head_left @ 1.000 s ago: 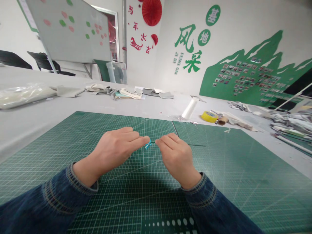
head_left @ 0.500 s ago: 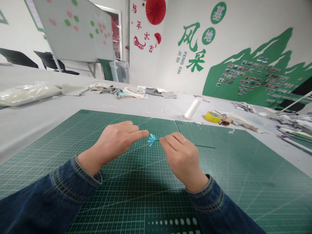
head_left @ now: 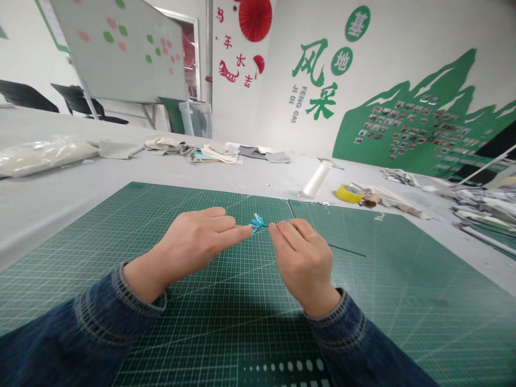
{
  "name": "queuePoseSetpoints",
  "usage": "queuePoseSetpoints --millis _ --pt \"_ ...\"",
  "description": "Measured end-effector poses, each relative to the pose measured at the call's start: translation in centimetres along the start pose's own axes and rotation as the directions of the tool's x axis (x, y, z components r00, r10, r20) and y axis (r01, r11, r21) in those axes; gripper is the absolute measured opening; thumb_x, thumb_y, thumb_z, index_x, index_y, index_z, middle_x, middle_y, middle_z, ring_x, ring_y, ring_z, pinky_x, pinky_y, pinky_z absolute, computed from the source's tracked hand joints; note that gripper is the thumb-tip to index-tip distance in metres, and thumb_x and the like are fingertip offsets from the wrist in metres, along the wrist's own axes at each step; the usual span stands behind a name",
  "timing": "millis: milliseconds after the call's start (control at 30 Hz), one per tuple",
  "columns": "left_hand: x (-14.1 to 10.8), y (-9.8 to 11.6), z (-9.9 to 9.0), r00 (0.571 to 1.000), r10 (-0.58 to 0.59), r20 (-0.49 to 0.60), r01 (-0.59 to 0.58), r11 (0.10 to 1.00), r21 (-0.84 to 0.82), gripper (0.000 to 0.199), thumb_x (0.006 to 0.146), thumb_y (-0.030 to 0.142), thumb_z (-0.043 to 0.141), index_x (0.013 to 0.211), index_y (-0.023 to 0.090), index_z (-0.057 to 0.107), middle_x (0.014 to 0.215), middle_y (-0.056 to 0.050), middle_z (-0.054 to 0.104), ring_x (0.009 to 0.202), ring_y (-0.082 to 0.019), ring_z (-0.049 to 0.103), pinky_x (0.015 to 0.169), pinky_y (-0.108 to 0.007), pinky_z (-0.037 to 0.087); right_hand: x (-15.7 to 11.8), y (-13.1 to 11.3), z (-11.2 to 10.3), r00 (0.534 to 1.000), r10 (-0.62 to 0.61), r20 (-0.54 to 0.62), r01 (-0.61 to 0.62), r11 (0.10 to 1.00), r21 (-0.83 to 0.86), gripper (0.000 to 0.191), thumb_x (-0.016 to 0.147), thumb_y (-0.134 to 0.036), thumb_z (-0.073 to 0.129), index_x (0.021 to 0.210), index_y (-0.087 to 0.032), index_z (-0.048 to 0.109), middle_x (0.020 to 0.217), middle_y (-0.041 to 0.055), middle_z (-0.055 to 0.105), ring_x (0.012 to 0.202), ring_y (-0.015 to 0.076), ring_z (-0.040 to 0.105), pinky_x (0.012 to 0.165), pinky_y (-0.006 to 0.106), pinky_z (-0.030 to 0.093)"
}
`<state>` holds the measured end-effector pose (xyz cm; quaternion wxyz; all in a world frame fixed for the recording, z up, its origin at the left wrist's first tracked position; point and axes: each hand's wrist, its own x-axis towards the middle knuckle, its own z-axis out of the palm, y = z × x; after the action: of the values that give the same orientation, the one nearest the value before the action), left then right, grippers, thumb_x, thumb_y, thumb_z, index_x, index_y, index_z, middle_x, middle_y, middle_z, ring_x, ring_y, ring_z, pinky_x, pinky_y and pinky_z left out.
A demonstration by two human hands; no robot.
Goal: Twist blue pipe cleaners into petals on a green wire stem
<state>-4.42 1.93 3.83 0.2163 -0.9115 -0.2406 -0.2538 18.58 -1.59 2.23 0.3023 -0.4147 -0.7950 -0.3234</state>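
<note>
Working over a green gridded cutting mat (head_left: 201, 333) in denim sleeves (head_left: 99, 317). Pinching a thin dark stem (head_left: 347, 250) between the thumb and fingers of the right hand (head_left: 304, 258), over the middle of the mat. Laying its long axis across the scene from left to right, pointing its blue tufted head (head_left: 256, 223) left and its bare tail right, and sloping that tail lower in view past the knuckles. Aiming the index finger of the left hand (head_left: 195, 239) rightward, meeting or nearly meeting the blue tufts; being unable to tell whether this hand is pinching them. Facing, beyond the mat's far edge, a white roll (head_left: 317, 180), a yellow tape roll (head_left: 349, 193) and a brown tube (head_left: 371, 200) on the right, then scattered fabric pieces (head_left: 220, 155) farther left. Facing, farthest off, a whiteboard (head_left: 121, 64) on the left and a green mountain mural (head_left: 355, 134) on the right.
</note>
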Motion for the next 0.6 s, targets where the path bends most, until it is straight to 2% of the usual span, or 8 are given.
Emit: queuePoseSetpoints --millis 167,300,500,600 --pt "-0.1 -0.7 -1.1 0.999 0.004 -0.052 0.002 0.992 0.123 0.023 0.097 0.013 0.047 0.11 0.022 0.063 0.065 0.002 0.052 0.063 -0.015 0.04 0.054 -0.029 0.03 0.8 -0.9 -1.5 0.994 -0.101 0.038 0.103 0.993 -0.048 0.017 0.09 -0.007 0.055 0.089 -0.016 0.069 0.084 0.0054 0.071 0.085 0.0226 0.057 0.067 0.035 0.044" --pt "-0.3 -1.1 -0.7 0.999 0.004 -0.035 0.0 0.994 0.109 0.022 0.097 0.013 0.046 0.109 0.022 0.063 0.066 0.002 0.054 0.064 -0.015 0.041 0.054 -0.029 0.031 1.3 -1.3 -2.1 0.991 -0.13 -0.008 0.128 0.982 -0.136 0.016 0.088 -0.007 0.057 0.087 -0.018 0.069 0.086 0.006 0.071 0.087 0.0238 0.056 0.068 0.036 0.043" --pt "-0.2 -0.5 0.3 0.999 0.022 0.023 -0.022 0.999 0.025 0.022 0.099 0.015 0.043 0.106 0.022 0.063 0.067 0.003 0.054 0.063 -0.014 0.042 0.055 -0.029 0.034 1.9 -2.1 -2.7 0.996 -0.042 0.083 0.06 0.971 -0.231 0.023 0.089 -0.006 0.051 0.075 -0.019 0.064 0.07 0.0062 0.061 0.077 0.0243 0.052 0.063 0.037 0.04" --pt "-0.1 0.0 -0.1 0.998 0.058 -0.009 -0.058 0.998 0.017 0.022 0.099 0.015 0.043 0.107 0.021 0.063 0.067 0.002 0.054 0.063 -0.014 0.042 0.055 -0.029 0.036 2.0 -3.0 -3.4 0.988 -0.003 0.154 0.035 0.978 -0.207 0.03 0.087 -0.004 0.045 0.067 -0.021 0.059 0.064 0.007 0.056 0.07 0.0242 0.048 0.057 0.037 0.037"
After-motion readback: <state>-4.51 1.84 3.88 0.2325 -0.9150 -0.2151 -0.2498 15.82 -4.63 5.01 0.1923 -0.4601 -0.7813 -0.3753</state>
